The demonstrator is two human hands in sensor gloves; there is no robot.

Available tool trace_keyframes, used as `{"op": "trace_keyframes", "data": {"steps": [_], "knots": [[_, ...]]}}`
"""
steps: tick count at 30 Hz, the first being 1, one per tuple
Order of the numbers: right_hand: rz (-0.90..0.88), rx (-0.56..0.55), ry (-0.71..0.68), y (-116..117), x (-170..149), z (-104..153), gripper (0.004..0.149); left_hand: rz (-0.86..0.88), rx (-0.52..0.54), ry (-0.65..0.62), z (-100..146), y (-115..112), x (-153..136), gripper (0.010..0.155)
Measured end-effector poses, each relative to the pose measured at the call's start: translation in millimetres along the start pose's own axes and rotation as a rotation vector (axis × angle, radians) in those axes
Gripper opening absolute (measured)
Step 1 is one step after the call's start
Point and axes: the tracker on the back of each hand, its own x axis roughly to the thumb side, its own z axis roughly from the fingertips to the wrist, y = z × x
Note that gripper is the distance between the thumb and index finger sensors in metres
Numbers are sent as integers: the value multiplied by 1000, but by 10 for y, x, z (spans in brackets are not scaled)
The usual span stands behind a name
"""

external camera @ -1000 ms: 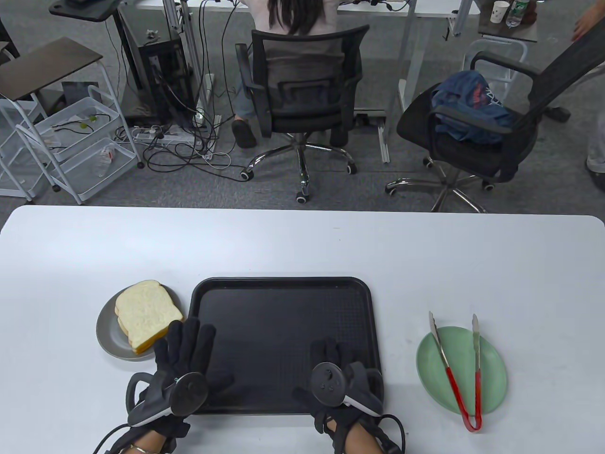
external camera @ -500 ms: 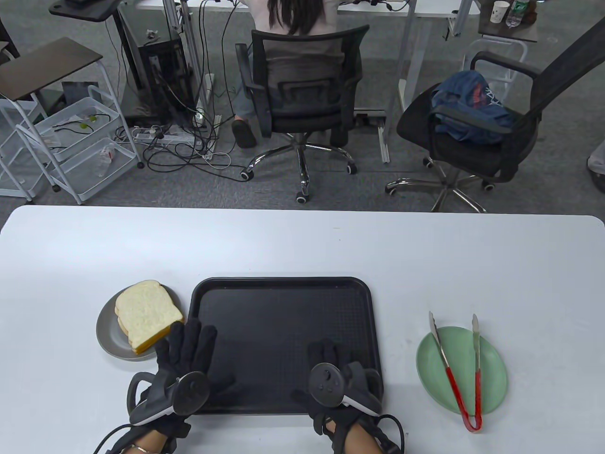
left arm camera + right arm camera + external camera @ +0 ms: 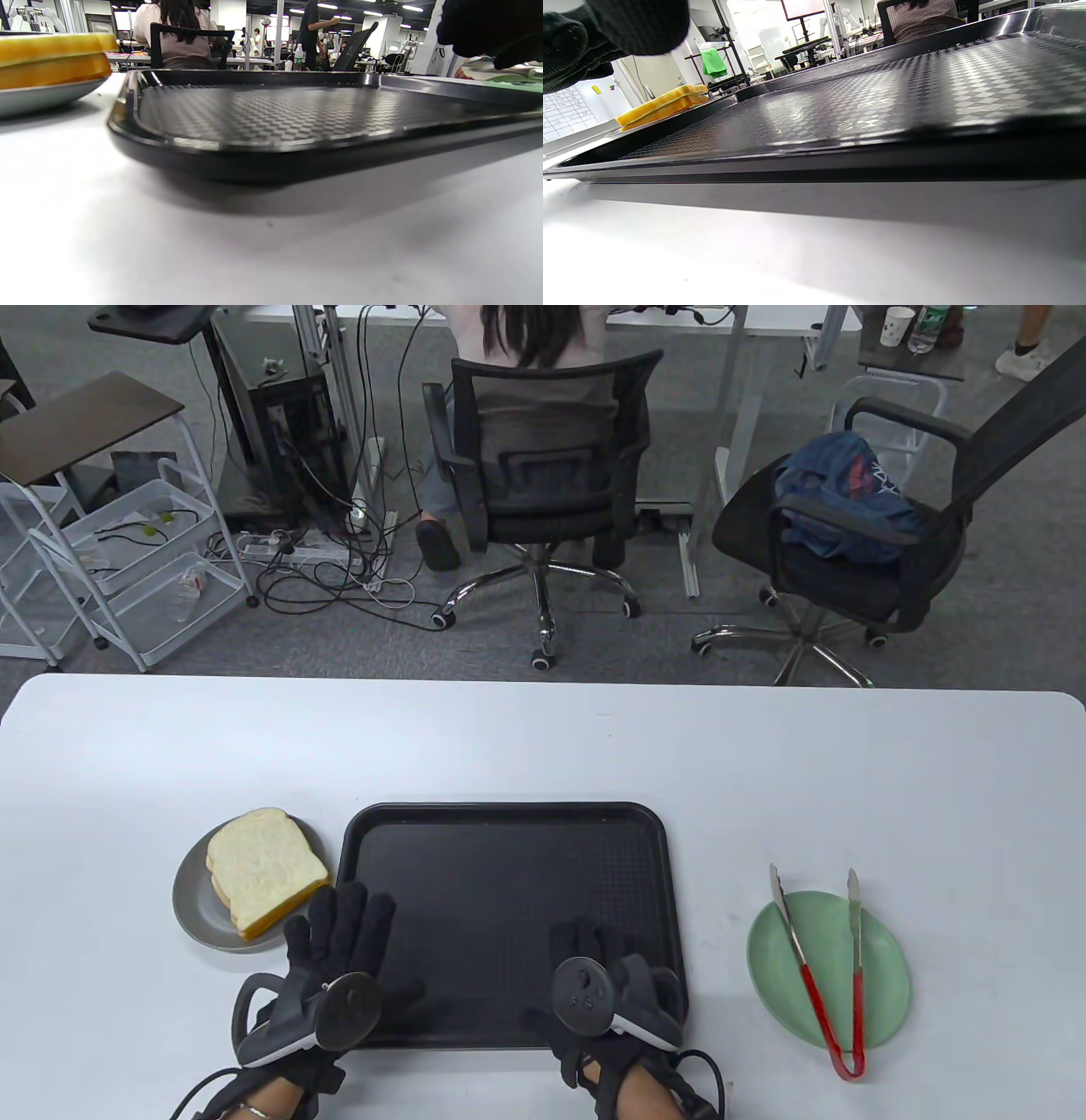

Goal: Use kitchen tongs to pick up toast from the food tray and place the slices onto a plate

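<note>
A black food tray (image 3: 509, 848) lies at the near middle of the white table, with nothing on it. Stacked toast slices (image 3: 263, 869) sit on a grey plate (image 3: 188, 903) to its left; their crusts (image 3: 51, 59) show in the left wrist view. Red-handled tongs (image 3: 827, 976) rest across a green plate (image 3: 882, 984) on the right. My left hand (image 3: 339, 933) lies flat with spread fingers over the tray's near left corner. My right hand (image 3: 594, 950) rests over the tray's near right part, fingers relaxed. Neither hand holds anything.
The table's far half (image 3: 543, 738) is bare white surface. Beyond the far edge stand two office chairs (image 3: 543, 483), one with a person seated, and a wire cart (image 3: 127, 568) on the left.
My left hand has slid slightly right and toward me along the tray's near left corner. My right hand has barely shifted left.
</note>
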Motion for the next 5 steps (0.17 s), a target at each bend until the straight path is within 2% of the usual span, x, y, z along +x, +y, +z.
{"op": "trace_keyframes", "data": {"steps": [5], "knots": [[-2, -1, 0, 2, 1, 3, 98, 2, -5, -5, 0, -4, 9, 99]]}}
